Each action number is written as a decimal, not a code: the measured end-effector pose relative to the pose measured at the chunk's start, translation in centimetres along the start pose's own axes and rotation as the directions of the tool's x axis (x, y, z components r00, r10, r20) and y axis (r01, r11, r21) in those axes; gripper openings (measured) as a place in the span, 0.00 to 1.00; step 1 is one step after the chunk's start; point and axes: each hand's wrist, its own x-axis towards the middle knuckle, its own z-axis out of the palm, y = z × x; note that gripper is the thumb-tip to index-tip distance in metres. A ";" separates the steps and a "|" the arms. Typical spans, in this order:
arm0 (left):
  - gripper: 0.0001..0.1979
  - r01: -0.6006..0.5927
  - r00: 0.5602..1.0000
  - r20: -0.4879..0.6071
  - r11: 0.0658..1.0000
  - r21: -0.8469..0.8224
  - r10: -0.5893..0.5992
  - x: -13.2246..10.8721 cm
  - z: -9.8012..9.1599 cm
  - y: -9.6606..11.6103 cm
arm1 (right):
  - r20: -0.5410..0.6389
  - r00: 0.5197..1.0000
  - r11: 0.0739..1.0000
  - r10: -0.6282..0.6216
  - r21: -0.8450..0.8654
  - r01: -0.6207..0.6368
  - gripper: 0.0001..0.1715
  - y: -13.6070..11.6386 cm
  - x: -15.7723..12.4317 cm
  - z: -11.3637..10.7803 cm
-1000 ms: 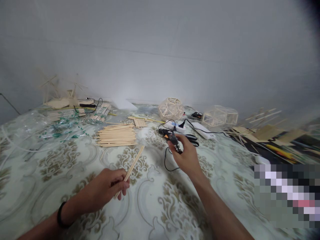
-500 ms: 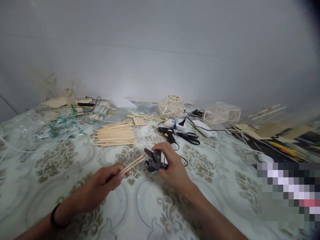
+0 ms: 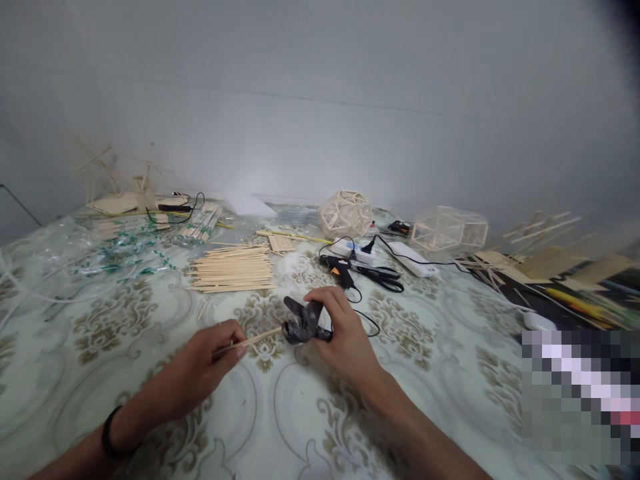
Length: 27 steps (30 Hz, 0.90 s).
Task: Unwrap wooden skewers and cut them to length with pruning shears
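My left hand (image 3: 213, 350), with a black band on its wrist, pinches thin wooden sticks (image 3: 264, 335); they overlap, so I cannot tell how many there are. Their far end reaches the jaws of a dark grey plier-like cutter (image 3: 299, 321). My right hand (image 3: 343, 330) is wrapped around that cutter, whose jaws stand apart and point left. Part of its handles is hidden by my fingers. Beyond both hands lies a pile of wooden sticks (image 3: 233, 268), side by side.
Behind my right hand lie a glue gun (image 3: 340, 270), black-handled scissors (image 3: 383, 275) and a white power strip (image 3: 353, 250) with cords. Stick-built frames (image 3: 346, 212) stand near the wall. Plastic wrappers (image 3: 125, 253) spread at left, cardboard pieces (image 3: 545, 265) at right.
The cutter has turned and shifted slightly left. The sticks in my left hand have tilted flatter and now appear nearly in one line, where two showed apart before.
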 end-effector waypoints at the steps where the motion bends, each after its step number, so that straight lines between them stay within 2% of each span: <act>1: 0.14 -0.002 1.000 -0.020 0.997 0.072 0.004 0.2 -0.1 -0.3 | 0.004 1.000 1.000 0.003 -0.003 -0.003 0.34 0.0 0.0 0.0; 6: 0.15 0.028 0.999 -0.047 0.923 0.384 -0.011 1.1 -0.5 -2.4 | 0.010 1.000 1.000 0.021 0.001 -0.021 0.36 -0.2 0.0 -0.2; 10: 0.15 -0.011 0.991 -0.113 0.879 0.478 0.074 1.4 -0.9 -3.4 | 0.038 0.999 0.999 0.028 0.014 -0.028 0.35 -0.2 0.0 -0.1; 13: 0.15 -0.041 0.967 -0.213 0.907 0.420 0.142 1.5 -1.2 -2.9 | 0.038 0.998 0.999 0.047 0.007 -0.047 0.34 -0.2 -0.1 0.1; 15: 0.15 -0.069 0.961 -0.230 0.942 0.327 0.150 1.2 -1.3 -1.9 | 0.029 0.998 0.998 0.058 0.007 -0.058 0.33 -0.1 -0.1 0.2; 21: 0.15 -0.096 0.986 -0.128 0.992 0.078 0.105 -0.4 -0.4 1.0 | 0.035 0.999 0.999 0.014 0.032 -0.015 0.30 -0.8 -0.2 0.1; 27: 0.10 -0.208 0.972 -0.103 0.977 0.054 0.212 -1.2 0.7 1.3 | 0.029 0.996 0.994 -0.085 0.071 0.083 0.29 -2.3 -0.5 0.4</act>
